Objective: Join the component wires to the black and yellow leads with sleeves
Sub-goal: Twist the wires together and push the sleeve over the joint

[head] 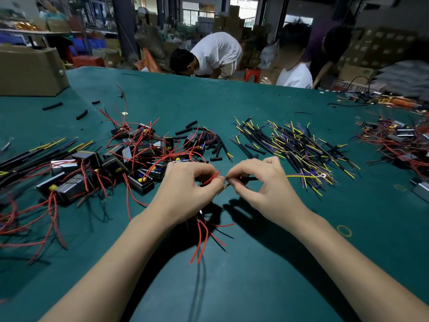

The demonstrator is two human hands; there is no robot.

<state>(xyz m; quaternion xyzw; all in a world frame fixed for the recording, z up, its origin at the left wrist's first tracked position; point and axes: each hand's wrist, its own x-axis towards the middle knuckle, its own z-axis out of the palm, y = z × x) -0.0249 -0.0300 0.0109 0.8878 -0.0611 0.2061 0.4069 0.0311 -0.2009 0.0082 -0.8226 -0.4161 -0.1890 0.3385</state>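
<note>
In the centre of the frame my left hand [185, 182] pinches a thin red component wire [210, 178] near its bare end. My right hand [260, 180] pinches the tip of a black and yellow lead [301, 176], which runs out to the right. The two ends almost meet between my fingertips; whether they touch already, I cannot tell. Both wires are light and soft and bend easily, so I judge it best to hold them close to the tips. The loose black sleeves [214, 142] lie above, in the middle.
</note>
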